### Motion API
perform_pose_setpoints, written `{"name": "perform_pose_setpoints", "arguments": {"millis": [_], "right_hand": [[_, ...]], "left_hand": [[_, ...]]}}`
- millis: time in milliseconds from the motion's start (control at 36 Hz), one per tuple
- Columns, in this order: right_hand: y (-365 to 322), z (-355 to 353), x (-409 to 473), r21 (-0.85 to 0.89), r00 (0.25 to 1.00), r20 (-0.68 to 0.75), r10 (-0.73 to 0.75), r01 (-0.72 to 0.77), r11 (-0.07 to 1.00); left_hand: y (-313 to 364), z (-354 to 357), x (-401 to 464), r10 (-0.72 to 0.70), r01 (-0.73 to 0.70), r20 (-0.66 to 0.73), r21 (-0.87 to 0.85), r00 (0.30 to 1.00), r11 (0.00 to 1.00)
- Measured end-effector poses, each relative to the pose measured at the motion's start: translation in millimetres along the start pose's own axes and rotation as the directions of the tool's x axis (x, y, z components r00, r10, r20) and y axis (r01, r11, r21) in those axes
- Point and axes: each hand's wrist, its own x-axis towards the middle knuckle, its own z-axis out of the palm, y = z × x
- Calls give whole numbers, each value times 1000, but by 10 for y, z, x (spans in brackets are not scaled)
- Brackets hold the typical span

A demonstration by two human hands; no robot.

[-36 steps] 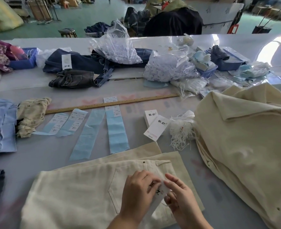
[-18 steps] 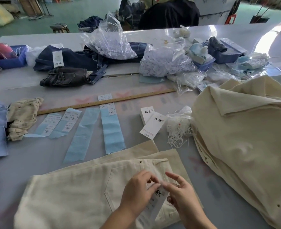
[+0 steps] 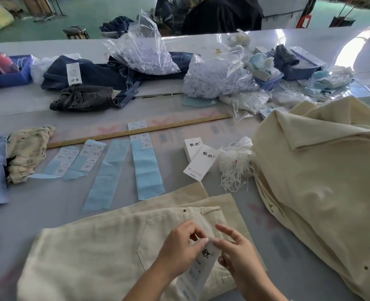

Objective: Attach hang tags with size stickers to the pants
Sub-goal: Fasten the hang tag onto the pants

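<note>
Cream pants, white hang tag with black characters, pale-blue sticker sheets.

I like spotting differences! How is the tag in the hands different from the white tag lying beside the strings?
The held tag is pinched by the left hand and right hand above the cream pants; the lying tag rests untouched on the table. The lying tag leans on a small stack of tags. Both are white with black characters.
</note>
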Motion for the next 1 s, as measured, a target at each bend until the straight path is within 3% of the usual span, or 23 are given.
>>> {"name": "perform_pose_setpoints", "arguments": {"millis": [111,194,361,444,528,583,667,750,917,1000], "right_hand": [[27,13,-2,60,999,-12,35,-35,998],[31,20,-10,165,994,-8,105,-103,981],[40,35,15,195,987,-16,158,-152,969],[46,36,34,250,978,-9,208,-199,948],[38,34,27,286,973,11,229,-222,932],[36,23,14,242,980,8,197,-193,951],[24,17,-13,-7,999,-40,31,-32,999],[-8,34,-37,-197,995,-24,-97,90,976],[-26,34,-24,-178,993,-76,-95,80,981],[12,7,-3,-155,993,-100,-59,43,987]], "left_hand": [[-36,26,-49,-60,61,8,-144,998,988],[-47,67,-89,-66,51,-71,-191,995,980],[-38,98,-135,84,-79,-189,38,978,996],[-6,78,-133,158,-125,-187,179,970,976],[11,58,-97,153,-123,-143,197,978,973],[12,53,-75,107,-87,-123,158,987,984],[1,41,-41,15,-7,-103,69,995,998],[-17,22,-11,-15,15,-40,-3,999,1000],[-57,64,-12,0,-2,-34,-63,999,998],[-86,105,-8,-83,62,-107,-187,991,980]]}}
